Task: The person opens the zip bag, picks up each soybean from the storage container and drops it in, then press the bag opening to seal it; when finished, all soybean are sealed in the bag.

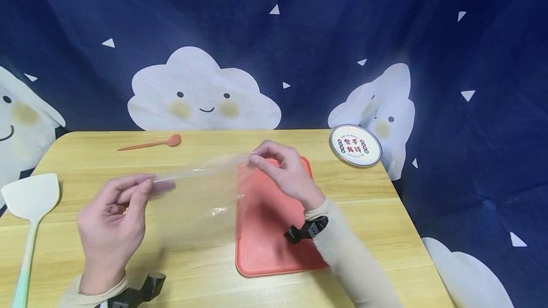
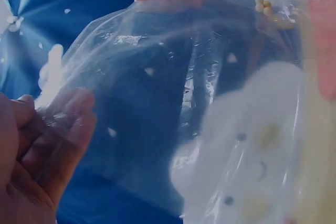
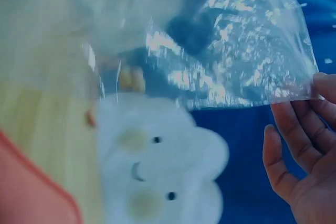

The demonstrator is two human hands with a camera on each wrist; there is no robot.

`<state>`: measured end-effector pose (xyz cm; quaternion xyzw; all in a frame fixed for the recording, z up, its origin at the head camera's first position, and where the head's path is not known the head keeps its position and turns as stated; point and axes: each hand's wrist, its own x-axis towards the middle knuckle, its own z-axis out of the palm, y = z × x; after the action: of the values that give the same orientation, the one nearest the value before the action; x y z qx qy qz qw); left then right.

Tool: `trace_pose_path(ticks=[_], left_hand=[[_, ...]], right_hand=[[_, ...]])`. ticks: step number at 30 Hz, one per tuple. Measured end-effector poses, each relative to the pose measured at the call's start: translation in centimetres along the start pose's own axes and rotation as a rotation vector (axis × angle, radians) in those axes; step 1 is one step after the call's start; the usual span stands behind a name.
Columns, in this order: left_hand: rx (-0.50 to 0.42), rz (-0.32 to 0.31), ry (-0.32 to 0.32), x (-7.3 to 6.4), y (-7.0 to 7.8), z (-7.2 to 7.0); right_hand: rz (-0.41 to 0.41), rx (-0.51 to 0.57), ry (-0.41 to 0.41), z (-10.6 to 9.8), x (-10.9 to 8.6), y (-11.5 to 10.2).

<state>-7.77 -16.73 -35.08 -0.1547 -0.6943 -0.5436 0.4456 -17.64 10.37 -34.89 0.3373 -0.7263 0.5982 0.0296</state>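
A clear plastic zip bag (image 1: 197,203) is stretched out above the table between both hands. My left hand (image 1: 115,222) pinches its top edge at the left, with some fingers showing through the film in the left wrist view. At the other end of that edge, my right hand (image 1: 287,172) holds the corner between thumb and fingers. A few small round beige pieces (image 2: 263,7), like beans, lie in a lower corner of the bag. Under the right hand and the bag's right side is a red cutting board (image 1: 274,251), flat on the table.
The wooden table (image 1: 192,279) backs onto a blue curtain (image 1: 299,37) with clouds. An orange spoon (image 1: 173,140) lies at the back left, a white spatula (image 1: 32,198) with a green handle at the left edge. A round plate (image 1: 356,145) with printed characters sits back right.
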Motion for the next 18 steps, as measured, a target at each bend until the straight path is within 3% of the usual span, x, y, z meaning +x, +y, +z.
trace_pose_path(ticks=[5, 8, 11, 13, 16, 18], left_hand=[[-0.132, -0.023, -0.053, 0.6, 1.0, 0.9], [-0.205, -0.041, -0.091, 0.6, 1.0, 1.8], [-0.250, -0.043, -0.107, 0.4, 0.8, 2.9], [-0.250, -0.012, -0.111, 0.3, 0.8, 3.9], [-0.209, 0.055, -0.121, -0.1, 0.9, 5.3], [-0.130, 0.104, -0.123, -0.4, 1.0, 6.2]], right_hand=[[-0.095, 0.077, 0.045, -1.6, -0.5, -2.2], [-0.136, 0.050, 0.064, -2.6, -1.0, -3.1], [-0.158, -0.055, 0.098, -3.6, -1.5, -3.8], [-0.185, -0.163, 0.141, -4.1, -1.7, -4.2], [-0.273, -0.357, 0.223, -4.3, -2.0, -5.1], [-0.372, -0.493, 0.246, -4.0, -1.9, -5.9]])
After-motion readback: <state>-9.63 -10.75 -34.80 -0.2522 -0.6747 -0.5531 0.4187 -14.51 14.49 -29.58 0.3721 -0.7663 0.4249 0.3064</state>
